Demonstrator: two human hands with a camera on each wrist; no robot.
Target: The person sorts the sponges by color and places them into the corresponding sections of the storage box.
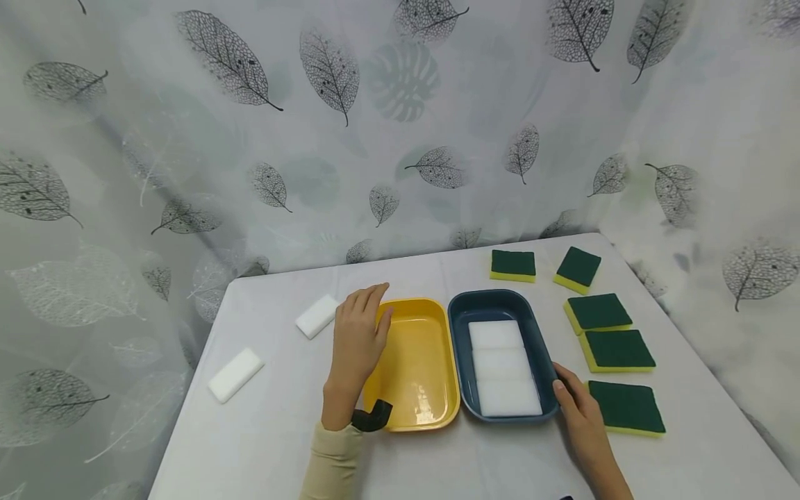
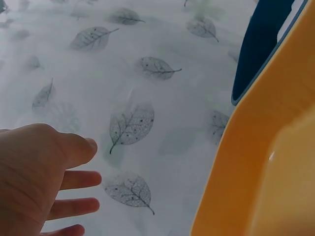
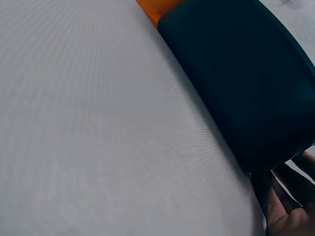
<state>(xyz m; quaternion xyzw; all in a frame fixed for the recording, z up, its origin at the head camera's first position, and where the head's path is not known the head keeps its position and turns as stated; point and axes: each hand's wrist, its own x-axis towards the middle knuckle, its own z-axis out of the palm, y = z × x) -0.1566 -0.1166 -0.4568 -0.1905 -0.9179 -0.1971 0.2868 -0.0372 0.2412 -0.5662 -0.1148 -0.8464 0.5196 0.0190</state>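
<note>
In the head view my left hand [image 1: 361, 333] hovers at the left edge of a yellow tray [image 1: 415, 302], fingers extended and holding nothing. The left wrist view shows that hand [image 2: 34, 182] apart from the tray's yellow wall [image 2: 221, 182]. My right hand [image 1: 581, 413] touches the right side of a dark blue tray [image 1: 490, 300] near its front corner. Seen from the right wrist, the right hand's fingers [image 3: 290, 189] rest against the blue tray's outer wall [image 3: 236, 83]. Three white sponges [image 1: 503, 364] lie in a column inside the blue tray.
Two white sponges, one farther back [image 1: 317, 317] and one nearer [image 1: 235, 375], lie left of the trays. Several green and yellow scouring sponges [image 1: 619, 349] lie on the right. A leaf-patterned curtain [image 1: 400, 139] hangs behind the white-covered table [image 1: 262, 444].
</note>
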